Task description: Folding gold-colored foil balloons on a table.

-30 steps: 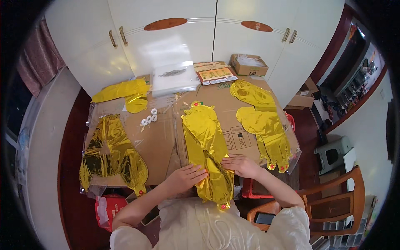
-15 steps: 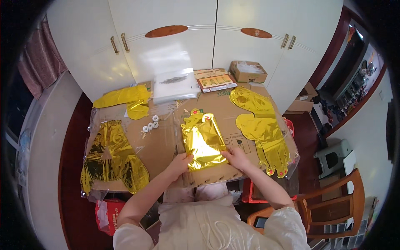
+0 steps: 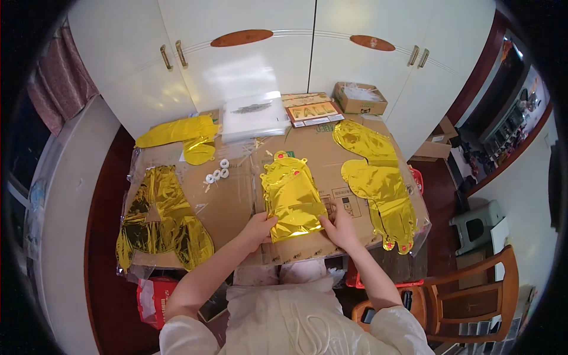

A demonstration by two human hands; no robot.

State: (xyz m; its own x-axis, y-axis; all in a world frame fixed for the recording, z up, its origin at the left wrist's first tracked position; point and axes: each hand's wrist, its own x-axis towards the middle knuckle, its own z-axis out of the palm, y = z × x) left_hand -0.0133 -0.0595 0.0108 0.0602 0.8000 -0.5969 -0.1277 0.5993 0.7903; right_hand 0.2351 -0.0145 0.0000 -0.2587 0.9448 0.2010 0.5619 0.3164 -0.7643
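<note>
Folded back on itself, the gold foil balloon had lost its long near end: a second earlier that end hung over the desk's front edge, and now its red spot lay up near the scalloped far end, just below the other red spot. What had been a long strip was thus a shorter, doubled packet with a crease along its near side. Since the middle frame the packet had hardly shifted, though its bright glare had dulled.

The packet lay in front of the person, near the middle of the cardboard-covered desk. Both hands had gone from resting flat on the foil to its two near corners. The left hand held the left corner, thumb on the edge. The right hand had its thumb at the right corner and its fingers spread a little away from the foil; whether it gripped, I cannot tell. Both forearms rose from the lower edge and slanted inward, elbows bent out to the sides.

More gold foil shapes lay to the right, and others to the left, beyond some small white rolls.
</note>
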